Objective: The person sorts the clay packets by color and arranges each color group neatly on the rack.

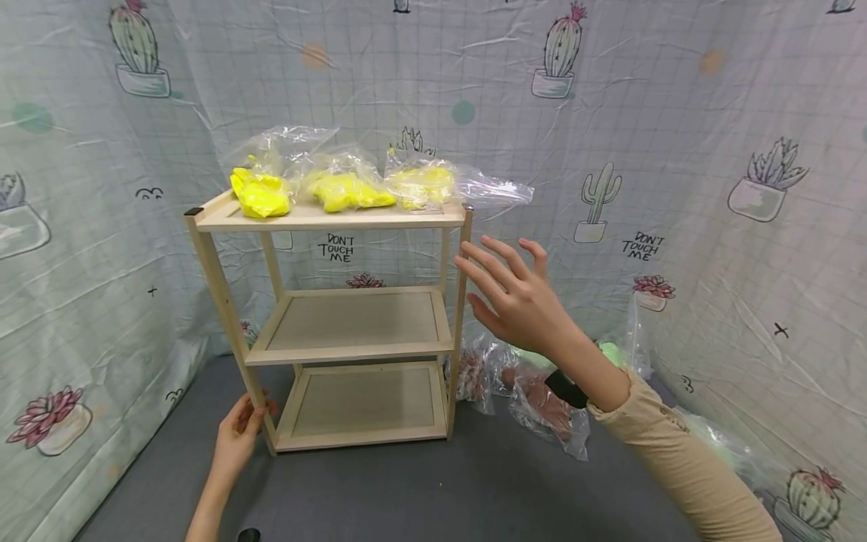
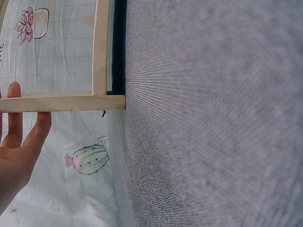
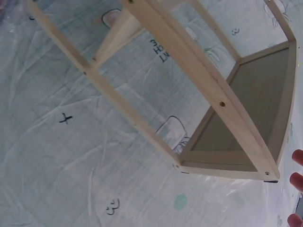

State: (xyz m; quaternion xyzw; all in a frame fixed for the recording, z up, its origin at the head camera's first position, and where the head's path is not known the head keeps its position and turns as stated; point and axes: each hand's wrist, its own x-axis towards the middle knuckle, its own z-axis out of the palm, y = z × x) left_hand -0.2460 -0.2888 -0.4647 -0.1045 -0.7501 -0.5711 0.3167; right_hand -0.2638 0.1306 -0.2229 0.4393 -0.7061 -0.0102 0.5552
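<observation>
The left hand point(image 1: 237, 433) grips the front left leg of the three-tier pale wooden shelf rack point(image 1: 352, 327), which stands on the grey floor point(image 1: 420, 489). The right hand point(image 1: 518, 297) hovers open, fingers spread, just beside the rack's front right post, holding nothing. Three clear bags of yellow stuff point(image 1: 339, 188) lie on the top shelf.

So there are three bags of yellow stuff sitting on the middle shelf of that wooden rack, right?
Not quite. The three bags of yellow stuff sit on the top shelf of the wooden rack, not the middle shelf, which is bare. The head view shows this.
</observation>
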